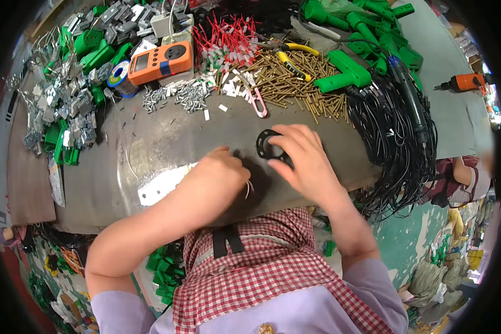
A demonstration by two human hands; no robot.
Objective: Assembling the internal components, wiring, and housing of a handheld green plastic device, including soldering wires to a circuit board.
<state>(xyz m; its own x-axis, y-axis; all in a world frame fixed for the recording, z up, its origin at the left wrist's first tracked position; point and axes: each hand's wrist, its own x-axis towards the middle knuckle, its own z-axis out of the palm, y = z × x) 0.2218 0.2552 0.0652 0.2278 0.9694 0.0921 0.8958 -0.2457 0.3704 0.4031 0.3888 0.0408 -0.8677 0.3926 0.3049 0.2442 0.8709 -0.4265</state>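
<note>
My right hand grips a black ring with small holes round its rim, thumb and fingers on its right side. The ring is held over the metal worktop, with its middle open. Just left of it, my left hand is closed, back of the hand up. A thin white strand pokes out beside its fingers; what else lies inside the grip is hidden. Beyond the hands lies a pink-handled tool, possibly snips, near small white pieces.
Along the back lie brass-coloured rods, small screws, red-wired parts, yellow-handled pliers and an orange meter. Green housings and black cables are at right. Metal-and-green parts pile up at left.
</note>
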